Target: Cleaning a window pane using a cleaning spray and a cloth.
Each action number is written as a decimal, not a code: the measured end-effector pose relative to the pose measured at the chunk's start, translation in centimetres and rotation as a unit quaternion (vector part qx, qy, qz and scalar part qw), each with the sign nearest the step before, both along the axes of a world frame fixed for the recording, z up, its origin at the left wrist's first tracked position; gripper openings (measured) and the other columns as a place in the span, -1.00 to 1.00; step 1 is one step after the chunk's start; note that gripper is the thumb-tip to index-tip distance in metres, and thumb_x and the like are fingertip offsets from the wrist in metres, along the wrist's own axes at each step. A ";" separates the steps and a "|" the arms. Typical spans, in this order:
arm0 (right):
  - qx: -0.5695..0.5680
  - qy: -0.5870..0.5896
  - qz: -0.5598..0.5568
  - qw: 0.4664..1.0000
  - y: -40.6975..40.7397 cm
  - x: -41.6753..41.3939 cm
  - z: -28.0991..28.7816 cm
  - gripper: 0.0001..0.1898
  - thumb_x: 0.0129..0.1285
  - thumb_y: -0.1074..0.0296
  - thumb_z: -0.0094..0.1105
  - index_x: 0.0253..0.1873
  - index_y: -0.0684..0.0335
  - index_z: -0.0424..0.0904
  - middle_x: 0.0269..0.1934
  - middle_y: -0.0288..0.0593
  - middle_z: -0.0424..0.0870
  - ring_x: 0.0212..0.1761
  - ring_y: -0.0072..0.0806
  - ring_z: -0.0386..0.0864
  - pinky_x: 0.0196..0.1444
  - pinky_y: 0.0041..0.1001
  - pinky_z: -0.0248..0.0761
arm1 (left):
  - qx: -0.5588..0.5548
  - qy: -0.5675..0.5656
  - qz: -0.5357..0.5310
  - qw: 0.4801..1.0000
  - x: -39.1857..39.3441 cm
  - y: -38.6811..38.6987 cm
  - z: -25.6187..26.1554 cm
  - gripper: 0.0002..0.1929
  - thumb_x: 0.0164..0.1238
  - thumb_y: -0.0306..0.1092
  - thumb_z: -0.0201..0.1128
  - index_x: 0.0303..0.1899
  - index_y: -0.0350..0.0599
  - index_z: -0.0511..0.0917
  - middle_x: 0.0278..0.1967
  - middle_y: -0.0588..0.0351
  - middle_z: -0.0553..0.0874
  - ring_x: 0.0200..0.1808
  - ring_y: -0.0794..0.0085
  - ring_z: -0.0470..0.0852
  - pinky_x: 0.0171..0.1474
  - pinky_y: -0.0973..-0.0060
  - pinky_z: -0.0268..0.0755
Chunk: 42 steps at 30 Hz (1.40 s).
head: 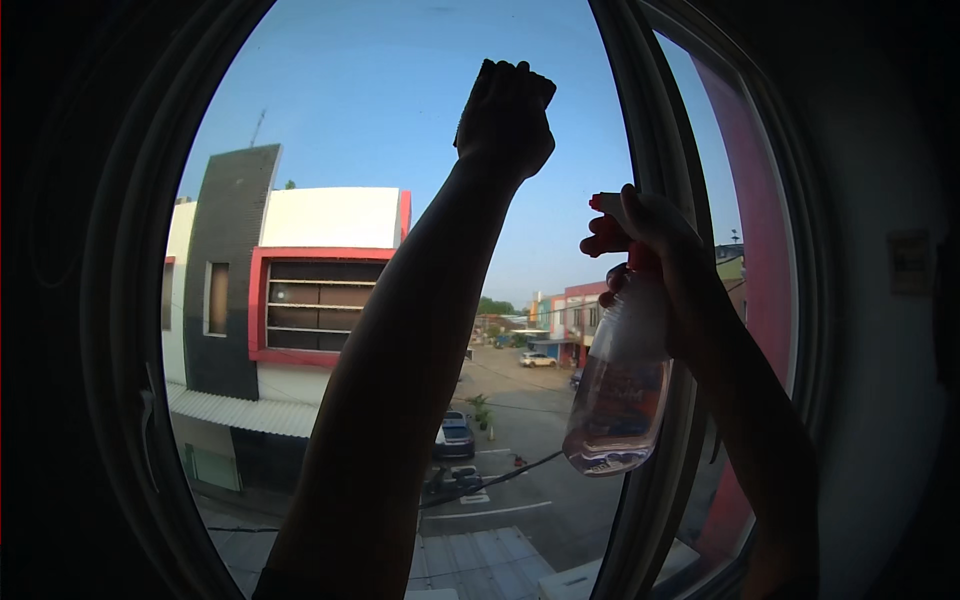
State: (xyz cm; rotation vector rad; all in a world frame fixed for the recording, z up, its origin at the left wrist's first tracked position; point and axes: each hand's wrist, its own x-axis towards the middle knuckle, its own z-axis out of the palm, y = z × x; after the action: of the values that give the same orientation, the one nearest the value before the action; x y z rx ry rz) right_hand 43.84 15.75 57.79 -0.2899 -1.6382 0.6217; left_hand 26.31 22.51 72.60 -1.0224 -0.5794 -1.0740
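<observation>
My left hand point(510, 124) is raised high against the window glass point(360, 90), pressing a dark folded cloth point(472, 97) under its fingers. The cloth's ribbed edge sticks out to the left of the hand. Lower and to the right, my right hand point(667, 232) grips the neck of a clear spray bottle point(619, 405) with a red and white trigger head. Its nozzle points left, and pinkish-looking liquid shows inside. Both hands are dark against the daylight, so finger detail is hard to see.
A dark upright window frame point(637, 97) runs just behind my right hand. At the left frame is a window handle point(148, 435). A switch plate point(910, 262) sits on the right wall. Outside are a building point(330, 217), a metal roof point(480, 559) and parked cars.
</observation>
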 end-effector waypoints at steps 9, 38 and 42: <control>0.010 0.033 0.025 0.999 0.5 0.4 -0.1 -0.36 0.27 -0.21 0.22 0.17 0.26 0.45 -0.17 -0.08 0.58 -0.48 -0.54 0.44 -0.37 -0.38 0.48 | -0.172 0.180 0.000 0.969 1.9 2.4 -3.3 -0.70 0.40 -0.49 0.00 0.09 0.07 0.48 0.29 0.12 0.47 0.41 0.32 0.32 0.55 0.30 0.00; -0.043 0.027 0.174 0.983 0.5 7.7 -5.3 -0.45 0.43 -0.12 0.03 0.08 0.38 0.41 -0.20 0.02 0.67 -0.59 -0.54 0.55 -0.45 -0.39 0.59 | -0.023 0.113 -0.027 0.993 4.6 4.2 -5.8 -0.54 0.06 -0.65 0.14 0.09 -0.28 0.46 0.01 -0.20 0.55 0.10 -0.03 0.50 0.29 0.17 0.33; -0.030 0.033 0.169 0.985 -1.3 6.7 -5.1 -0.43 0.42 -0.13 0.04 0.11 0.37 0.38 -0.20 0.03 0.66 -0.59 -0.53 0.55 -0.44 -0.38 0.59 | -0.061 0.107 -0.026 0.992 5.0 4.1 -9.5 -0.52 0.10 -0.60 0.12 0.15 -0.23 0.45 0.14 -0.16 0.49 0.33 0.00 0.39 0.47 0.11 0.11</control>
State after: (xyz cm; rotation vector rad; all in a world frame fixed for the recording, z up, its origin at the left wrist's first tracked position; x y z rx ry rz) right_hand 50.57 14.46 52.68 -0.0315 -1.6200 0.9293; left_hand 31.34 26.65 63.13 -1.2475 -0.4496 -0.9686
